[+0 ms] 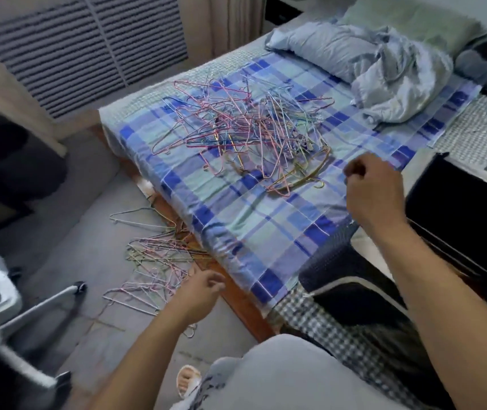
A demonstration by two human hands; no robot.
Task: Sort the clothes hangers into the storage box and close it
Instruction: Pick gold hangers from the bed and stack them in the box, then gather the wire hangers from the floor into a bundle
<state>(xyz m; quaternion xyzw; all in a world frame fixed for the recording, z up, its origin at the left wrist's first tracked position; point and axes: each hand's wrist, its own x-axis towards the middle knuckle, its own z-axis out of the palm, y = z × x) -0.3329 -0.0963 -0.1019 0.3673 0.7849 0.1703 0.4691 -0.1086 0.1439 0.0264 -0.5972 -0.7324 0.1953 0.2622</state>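
A tangled heap of thin wire hangers (245, 128) in pink, blue, green and gold lies on the blue plaid sheet (236, 226) of the bed. A second scatter of hangers (153, 258) lies on the grey floor beside the bed. My left hand (204, 291) hovers over the floor hangers near the bed's wooden edge, fingers loosely apart and holding nothing. My right hand (372, 187) is above the sheet, just right of the bed heap, with its fingers curled shut and nothing visible in them. A black box (458, 214) stands at the right by the bed.
A crumpled light blue blanket (384, 75) and pillow (413, 22) lie at the head of the bed. A dark fabric item (339, 270) rests on the bed's near corner. An office chair base (29, 309) stands at the left on the floor. My knee (280, 374) is below.
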